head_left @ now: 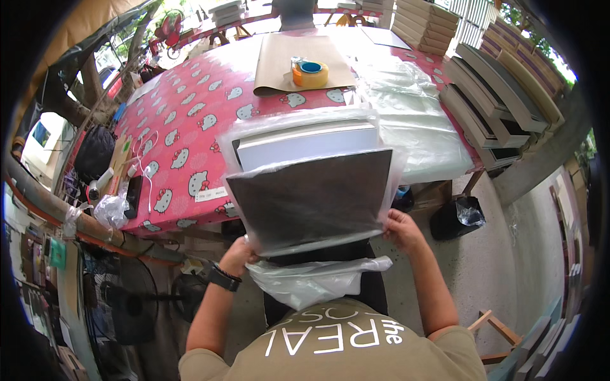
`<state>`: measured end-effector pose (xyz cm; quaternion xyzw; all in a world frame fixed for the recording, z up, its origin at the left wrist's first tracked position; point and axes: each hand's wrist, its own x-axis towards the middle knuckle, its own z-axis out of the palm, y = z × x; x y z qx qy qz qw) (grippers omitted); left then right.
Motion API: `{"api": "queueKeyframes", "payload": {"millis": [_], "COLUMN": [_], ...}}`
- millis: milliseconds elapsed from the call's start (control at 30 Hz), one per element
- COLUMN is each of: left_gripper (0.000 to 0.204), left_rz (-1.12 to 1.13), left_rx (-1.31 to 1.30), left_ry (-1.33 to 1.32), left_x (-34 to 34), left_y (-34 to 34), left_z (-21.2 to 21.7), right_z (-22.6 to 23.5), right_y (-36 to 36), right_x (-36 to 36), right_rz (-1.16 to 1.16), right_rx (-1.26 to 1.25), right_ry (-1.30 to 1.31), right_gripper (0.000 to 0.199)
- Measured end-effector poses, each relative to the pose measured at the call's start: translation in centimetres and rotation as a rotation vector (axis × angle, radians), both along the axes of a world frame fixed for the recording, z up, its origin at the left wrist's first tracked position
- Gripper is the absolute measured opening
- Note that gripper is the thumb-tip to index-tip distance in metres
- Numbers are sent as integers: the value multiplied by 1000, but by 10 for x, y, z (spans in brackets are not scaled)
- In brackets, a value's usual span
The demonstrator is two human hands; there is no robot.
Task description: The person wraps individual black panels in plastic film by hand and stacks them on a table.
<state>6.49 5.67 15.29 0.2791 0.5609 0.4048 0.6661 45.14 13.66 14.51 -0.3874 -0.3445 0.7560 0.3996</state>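
In front of me is a clear plastic bag [254, 244] with a flat black panel [311, 200] inside. Behind the panel, white board-like pieces [311, 145] show in the plastic, resting over the table's near edge. My left hand [237, 256] is closed on the bag's lower left corner. At the lower right corner, my right hand [401, 228] pinches the plastic between thumb and fingers. Below the bag, a loose crumpled sheet of clear plastic [311, 279] lies across my lap.
The table wears a pink cat-print cloth [181, 133]. Orange tape rolls [310, 75] sit on brown paper [270, 54]. Stacked clear bags [413, 127] lie right of centre. Box-like pieces [495, 105] are piled at right. A black bin [457, 219] stands below; a fan [136, 298] is at lower left.
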Motion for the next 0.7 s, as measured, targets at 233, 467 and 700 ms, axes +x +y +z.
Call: {"api": "queueKeyframes", "payload": {"millis": [233, 467, 700], "left_gripper": [10, 25, 22], "left_rz": [72, 222, 1168], "left_rx": [46, 263, 905], "left_ry": [157, 713, 1497], "left_x": [16, 13, -127], "left_y": [-61, -46, -43], "left_z": [-100, -168, 49], "right_z": [-97, -185, 46], "right_y": [-55, -38, -34], "right_x": [23, 5, -19], "right_rz": [-2, -251, 715], "right_rx": [-212, 618, 627], "right_ry": [-40, -1086, 97], "right_gripper": [13, 17, 45]}}
